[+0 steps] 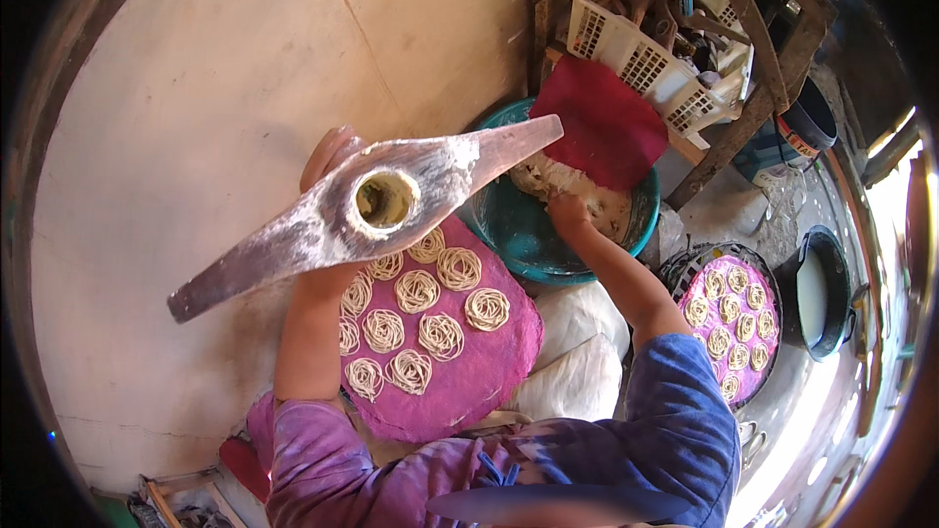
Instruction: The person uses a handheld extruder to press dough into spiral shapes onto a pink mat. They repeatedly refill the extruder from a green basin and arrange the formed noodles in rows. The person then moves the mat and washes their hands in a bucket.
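A wooden two-handled press [293, 240], dusted with flour, stands tilted close to the camera. Pale dough [372, 203] shows inside its round hole. Behind it, my left hand [331, 151] is wrapped around the press, most of it hidden. My right hand [567, 213] reaches into a teal basin [641, 225] and grips the pale dough [608, 207] there, its fingertips sunk out of sight. A dark red cloth [602, 122] covers part of the dough and the basin's rim. Below the press, several coiled noodle nests [418, 290] lie on a round pink mat [474, 376].
To the right, a second round pink mat [695, 318] bears more noodle nests on a dark tray. A dark bucket [814, 298] of whitish liquid stands beside it. White crates [626, 44] of odds and ends sit behind the basin. A pale wall [196, 108] rises at the left.
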Motion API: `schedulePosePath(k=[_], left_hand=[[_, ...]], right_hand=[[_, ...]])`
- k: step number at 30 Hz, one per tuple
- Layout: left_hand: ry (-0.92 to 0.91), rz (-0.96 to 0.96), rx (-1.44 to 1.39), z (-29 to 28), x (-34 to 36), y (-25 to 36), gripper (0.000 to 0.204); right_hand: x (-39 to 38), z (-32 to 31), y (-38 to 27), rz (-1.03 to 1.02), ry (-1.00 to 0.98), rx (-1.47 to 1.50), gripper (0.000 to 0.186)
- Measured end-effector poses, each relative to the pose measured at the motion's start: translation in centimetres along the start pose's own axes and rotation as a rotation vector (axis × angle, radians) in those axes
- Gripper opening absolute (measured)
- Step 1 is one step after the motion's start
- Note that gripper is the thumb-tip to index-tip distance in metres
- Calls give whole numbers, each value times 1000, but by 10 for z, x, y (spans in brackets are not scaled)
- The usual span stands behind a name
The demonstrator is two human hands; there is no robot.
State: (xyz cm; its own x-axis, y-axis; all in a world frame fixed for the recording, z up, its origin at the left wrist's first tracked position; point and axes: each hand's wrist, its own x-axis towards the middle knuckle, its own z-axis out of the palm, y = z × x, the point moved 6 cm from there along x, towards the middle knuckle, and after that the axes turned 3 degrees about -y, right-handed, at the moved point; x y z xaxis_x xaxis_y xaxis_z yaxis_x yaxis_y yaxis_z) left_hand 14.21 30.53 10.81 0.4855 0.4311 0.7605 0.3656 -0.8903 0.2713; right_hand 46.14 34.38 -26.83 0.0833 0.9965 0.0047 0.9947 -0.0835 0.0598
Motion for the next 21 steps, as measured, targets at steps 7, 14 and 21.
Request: schedulePosePath(k=[7,14,21], left_hand=[[-45,190,348,26,23,40,54],[-223,149,173,92,49,47,15],[-211,291,163,148,62,82,16]], right_hand=[[-48,-15,22,135,-290,274,28],[-148,-227,119,-237,-485,836,42],[-213,-329,155,-95,-824,1330,39]])
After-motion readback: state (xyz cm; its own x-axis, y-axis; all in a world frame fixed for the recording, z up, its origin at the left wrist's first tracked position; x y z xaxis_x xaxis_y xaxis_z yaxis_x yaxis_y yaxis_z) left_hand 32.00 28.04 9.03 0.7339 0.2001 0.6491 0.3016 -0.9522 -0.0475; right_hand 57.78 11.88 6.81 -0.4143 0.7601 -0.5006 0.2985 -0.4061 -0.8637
